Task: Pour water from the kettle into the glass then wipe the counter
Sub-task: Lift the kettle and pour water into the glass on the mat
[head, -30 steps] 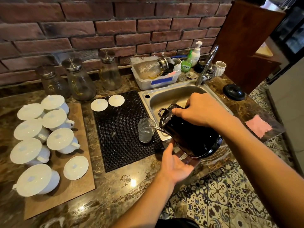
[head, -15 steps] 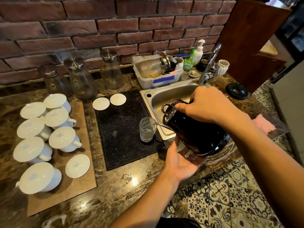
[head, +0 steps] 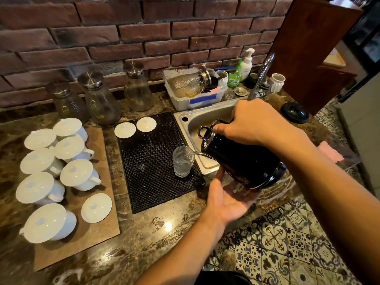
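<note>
Seen from head height, close in, angled forward and down over the desk (head: pixel 131 239) toward the brick wall (head: pixel 144 33).

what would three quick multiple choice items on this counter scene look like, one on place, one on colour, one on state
1. Where does the glass stand?
A. in the sink
B. on the black mat
C. on the brown board

2. What colour is the kettle?
A. black
B. white
C. red

3. How is the kettle held?
A. upright on the counter
B. lying in the sink
C. tilted, spout at the glass

Answers: 1 B, the glass sits at the mat's right edge. 2 A, its body is glossy black. 3 C, the right hand tips it, the left hand beneath.
</note>
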A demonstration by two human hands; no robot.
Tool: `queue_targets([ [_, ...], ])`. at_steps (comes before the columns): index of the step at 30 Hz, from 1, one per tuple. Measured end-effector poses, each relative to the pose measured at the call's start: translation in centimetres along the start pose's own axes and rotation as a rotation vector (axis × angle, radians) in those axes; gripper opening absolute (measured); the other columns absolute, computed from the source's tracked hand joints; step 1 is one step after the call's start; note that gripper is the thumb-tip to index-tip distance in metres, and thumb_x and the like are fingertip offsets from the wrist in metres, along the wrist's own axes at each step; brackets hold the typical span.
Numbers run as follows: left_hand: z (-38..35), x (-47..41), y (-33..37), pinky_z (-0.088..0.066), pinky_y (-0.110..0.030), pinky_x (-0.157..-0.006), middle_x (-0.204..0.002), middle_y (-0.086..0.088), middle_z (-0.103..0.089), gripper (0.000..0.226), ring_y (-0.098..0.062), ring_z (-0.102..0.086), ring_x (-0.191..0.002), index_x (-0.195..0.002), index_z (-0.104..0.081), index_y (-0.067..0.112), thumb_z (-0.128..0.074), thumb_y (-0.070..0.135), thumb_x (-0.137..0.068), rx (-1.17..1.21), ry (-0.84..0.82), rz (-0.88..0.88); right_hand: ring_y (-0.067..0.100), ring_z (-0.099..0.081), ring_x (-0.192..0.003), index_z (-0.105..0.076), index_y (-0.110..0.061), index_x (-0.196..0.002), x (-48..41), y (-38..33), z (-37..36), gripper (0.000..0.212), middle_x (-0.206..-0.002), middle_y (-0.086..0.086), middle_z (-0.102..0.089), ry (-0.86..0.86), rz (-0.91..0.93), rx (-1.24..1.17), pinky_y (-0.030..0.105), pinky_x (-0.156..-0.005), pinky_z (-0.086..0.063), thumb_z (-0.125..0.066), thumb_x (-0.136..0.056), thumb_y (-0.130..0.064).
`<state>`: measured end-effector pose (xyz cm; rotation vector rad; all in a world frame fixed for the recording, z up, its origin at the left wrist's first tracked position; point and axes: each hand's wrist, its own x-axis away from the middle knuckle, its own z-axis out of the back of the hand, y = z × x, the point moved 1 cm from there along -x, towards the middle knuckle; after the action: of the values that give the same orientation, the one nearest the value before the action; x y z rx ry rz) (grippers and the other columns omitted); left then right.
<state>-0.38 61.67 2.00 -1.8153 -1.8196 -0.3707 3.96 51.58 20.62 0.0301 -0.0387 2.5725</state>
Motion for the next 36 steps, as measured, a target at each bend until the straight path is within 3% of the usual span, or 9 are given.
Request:
queue_targets([
  [6, -0.4, 0.0, -0.6, -0.054, -0.055, -0.101, -0.128, -0.037, -0.063, 0.074, -0.049, -0.058, -0.122, -0.126, -0.07, -0.003, -0.092, 0.039, -0.068, 0.017, -0.064, 0.004, 0.015, -0.04, -0.055, -0.044, -0.016, -0.061, -0.2, 0.1, 0.7, 0.058, -0.061, 0.002, -0.044, -0.016, 0.041, 0.005, 0.031, -0.053, -0.033, -0.063, -0.087, -0.065],
  [19, -1.4, 0.0, -0.4, -0.045, -0.054, -0.112, -0.132, -0.035, -0.061, 0.071, -0.048, -0.056, -0.126, -0.137, -0.063, 0.005, -0.081, 0.044, -0.08, -0.007, -0.087, 0.021, 0.014, -0.04, -0.053, -0.039, -0.017, -0.059, 0.1, 0.4, 1.7, 0.059, -0.058, 0.002, -0.043, 0.053, 0.064, -0.004, 0.026, -0.046, -0.024, -0.063, -0.087, -0.063],
  [23, -1.6, 0.1, -0.3, -0.048, -0.054, -0.108, -0.131, -0.034, -0.063, 0.07, -0.048, -0.057, -0.126, -0.136, -0.062, 0.002, -0.079, 0.044, -0.083, -0.036, -0.094, 0.005, 0.015, -0.037, -0.052, -0.024, -0.021, -0.062, 0.1, 0.4, 1.8, 0.064, -0.06, 0.001, -0.038, 0.056, 0.064, -0.012, 0.026, -0.046, -0.024, -0.064, -0.086, -0.065],
  [30, -1.6, 0.3, -0.4, -0.049, -0.052, -0.108, -0.133, -0.033, -0.061, 0.071, -0.047, -0.056, -0.127, -0.137, -0.062, 0.003, -0.079, 0.044, -0.082, -0.047, -0.088, -0.01, 0.014, -0.037, -0.053, -0.026, -0.02, -0.062, 0.0, 0.3, 1.8, 0.064, -0.059, 0.001, -0.039, 0.048, 0.077, -0.007, 0.027, -0.046, -0.023, -0.064, -0.086, -0.066],
  [36, -1.9, 0.4, -0.5, -0.056, -0.053, -0.098, -0.135, -0.035, -0.059, 0.074, -0.047, -0.057, -0.125, -0.139, -0.061, 0.004, -0.08, 0.045, -0.081, -0.007, -0.117, -0.003, 0.014, -0.04, -0.053, -0.039, -0.017, -0.061, -0.2, 0.0, 2.1, 0.059, -0.06, 0.001, -0.043, 0.048, 0.107, 0.0, 0.027, -0.046, -0.026, -0.064, -0.087, -0.064],
])
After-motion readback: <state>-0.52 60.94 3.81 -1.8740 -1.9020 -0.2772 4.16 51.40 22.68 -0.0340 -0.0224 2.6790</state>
